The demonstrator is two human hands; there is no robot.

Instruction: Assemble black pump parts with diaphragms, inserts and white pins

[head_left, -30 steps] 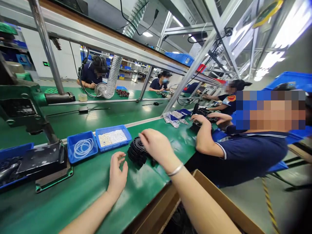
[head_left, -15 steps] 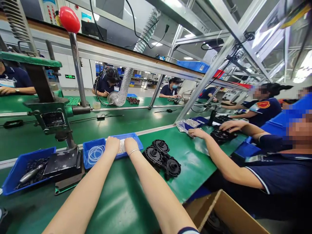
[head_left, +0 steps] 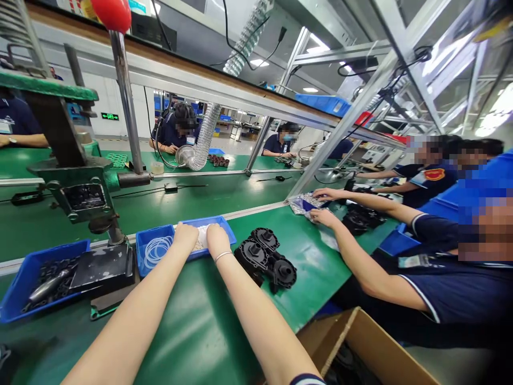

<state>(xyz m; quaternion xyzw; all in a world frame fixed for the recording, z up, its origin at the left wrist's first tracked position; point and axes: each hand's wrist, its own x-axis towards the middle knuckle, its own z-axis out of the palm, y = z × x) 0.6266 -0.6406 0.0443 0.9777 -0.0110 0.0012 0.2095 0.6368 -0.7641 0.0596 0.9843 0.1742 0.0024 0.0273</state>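
Both hands are in the blue parts tray (head_left: 224,227), over the small white parts (head_left: 201,239). Left hand (head_left: 185,235) and right hand (head_left: 217,238) sit side by side, knuckles up, fingers curled down into the pile. Fingertips are hidden, so I can't tell whether either has pinched a piece. Looks like the pick step: fetching small white pieces from the bin.

The cluster of black moulded housings (head_left: 266,259) lies just right of the tray on the belt, untouched. The next move probably calls for a fine pinch on one tiny piece, then lining it up with a socket on a housing. The pieces are small and loose, so grabbing several at once is the risk.

The tray next door to the left holds white O-rings (head_left: 155,250). Left again is a green hand press (head_left: 82,187) with a red knob (head_left: 111,13), then a blue bin of dark parts (head_left: 24,278).

The surface is a green conveyor mat (head_left: 200,331), with an open cardboard box (head_left: 377,347) at the near edge. A co-worker's hands (head_left: 320,216) work on the right, and more people sit along the line and opposite, under an aluminium frame.
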